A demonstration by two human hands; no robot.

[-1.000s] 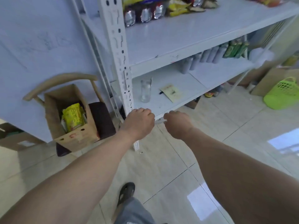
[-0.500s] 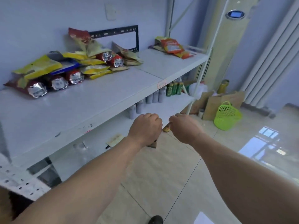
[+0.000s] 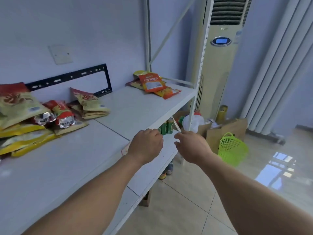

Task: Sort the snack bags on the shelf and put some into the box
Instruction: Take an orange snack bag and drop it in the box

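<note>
- Two bare arms reach out over the front edge of a white shelf [image 3: 135,106].
- The left hand [image 3: 146,145] and the right hand [image 3: 193,146] are near each other, fingers loosely curled, holding nothing.
- A big pile of snack bags [image 3: 33,116] lies at the far left.
- An orange bag [image 3: 151,82] lies on a small pile at the back right.
- A green basket [image 3: 232,148] sits on the floor.

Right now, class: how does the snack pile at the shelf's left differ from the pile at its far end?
The left pile is larger and spread wide; the far pile is a small stack. The left pile has tan, yellow and red bags with silver ends; the far pile is mostly orange. Both lie on the top shelf, and neither hand touches them.
</note>
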